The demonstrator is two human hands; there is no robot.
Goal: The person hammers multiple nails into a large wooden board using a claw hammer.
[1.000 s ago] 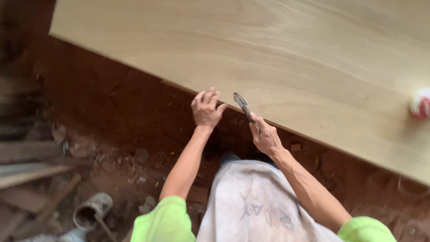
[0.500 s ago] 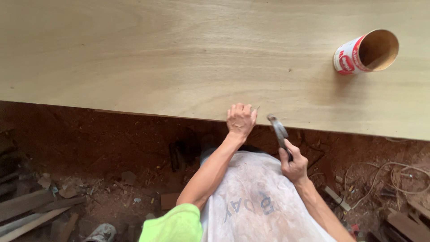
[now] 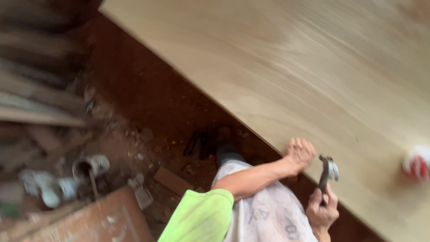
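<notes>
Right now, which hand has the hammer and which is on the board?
The right hand holds the hammer, raised off the wood. The left hand holds no tool and rests on the near edge of the plywood sheet.

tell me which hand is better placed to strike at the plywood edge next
Probably the right hand: it grips the hammer, head raised just off the plywood sheet. The left hand is empty-looking and rests on the sheet's edge, so it suits steadying.

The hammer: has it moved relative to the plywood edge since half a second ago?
Cannot tell for sure: the camera swung. The hammer, in the right hand, sits just off the plywood edge beside the left hand, much as before.
</notes>
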